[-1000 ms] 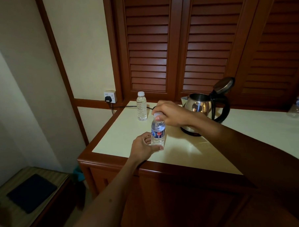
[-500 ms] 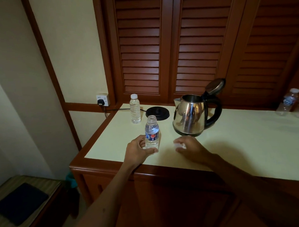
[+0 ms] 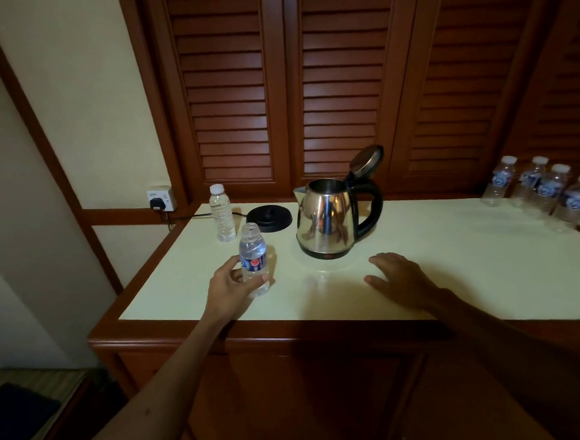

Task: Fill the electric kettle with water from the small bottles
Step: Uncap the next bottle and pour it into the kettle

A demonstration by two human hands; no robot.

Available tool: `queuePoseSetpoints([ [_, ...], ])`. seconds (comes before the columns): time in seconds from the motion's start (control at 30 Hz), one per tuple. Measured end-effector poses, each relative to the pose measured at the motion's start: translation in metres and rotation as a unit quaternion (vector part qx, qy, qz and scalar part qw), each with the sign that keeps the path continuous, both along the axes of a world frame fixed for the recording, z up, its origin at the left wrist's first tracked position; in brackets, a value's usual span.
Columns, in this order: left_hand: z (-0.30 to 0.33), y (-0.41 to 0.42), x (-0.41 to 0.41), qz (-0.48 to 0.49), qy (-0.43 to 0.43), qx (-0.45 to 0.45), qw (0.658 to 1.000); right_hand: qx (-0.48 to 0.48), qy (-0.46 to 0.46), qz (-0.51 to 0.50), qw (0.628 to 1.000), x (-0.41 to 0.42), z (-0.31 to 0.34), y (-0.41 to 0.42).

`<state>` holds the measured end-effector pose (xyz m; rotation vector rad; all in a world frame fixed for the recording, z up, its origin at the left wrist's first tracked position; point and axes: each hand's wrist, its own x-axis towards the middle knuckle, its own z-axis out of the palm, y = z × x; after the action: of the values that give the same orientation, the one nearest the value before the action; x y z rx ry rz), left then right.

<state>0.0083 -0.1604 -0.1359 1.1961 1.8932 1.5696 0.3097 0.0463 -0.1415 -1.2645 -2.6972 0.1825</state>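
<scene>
An uncapped small water bottle (image 3: pixel 253 254) with a blue label stands on the cream counter top (image 3: pixel 450 262), left of centre. My left hand (image 3: pixel 230 290) grips its lower half from the left. The steel electric kettle (image 3: pixel 326 218) stands behind and to the right, off its base, its lid (image 3: pixel 365 160) tipped open. My right hand (image 3: pixel 396 276) rests palm down on the counter in front of the kettle, fingers spread and relaxed. No cap shows in it.
A capped bottle (image 3: pixel 222 212) stands at the back left beside the black kettle base (image 3: pixel 269 217), whose cord runs to a wall socket (image 3: pixel 161 199). Several capped bottles (image 3: pixel 543 188) cluster at the far right. Louvred wooden doors (image 3: pixel 339 84) back the counter.
My right hand took the cap off the bottle, carried it down to the right and now lies flat on the counter. My left hand kept its hold on the bottle.
</scene>
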Motion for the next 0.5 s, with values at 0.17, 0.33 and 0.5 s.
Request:
queuePoseSetpoints([
  [0.17,0.02,0.025,0.016,0.005,-0.02,0.008,1.0,-0.014,-0.058,-0.02,0.998,0.02,-0.004,0.016],
  [0.33,0.048,0.057,0.023,0.036,-0.003,0.017,0.999,-0.007,-0.052,0.008,0.999,0.027,-0.008,0.017],
  [0.5,0.074,0.077,0.03,0.059,0.03,0.021,0.998,-0.007,-0.041,0.016,0.999,0.027,-0.012,0.02],
])
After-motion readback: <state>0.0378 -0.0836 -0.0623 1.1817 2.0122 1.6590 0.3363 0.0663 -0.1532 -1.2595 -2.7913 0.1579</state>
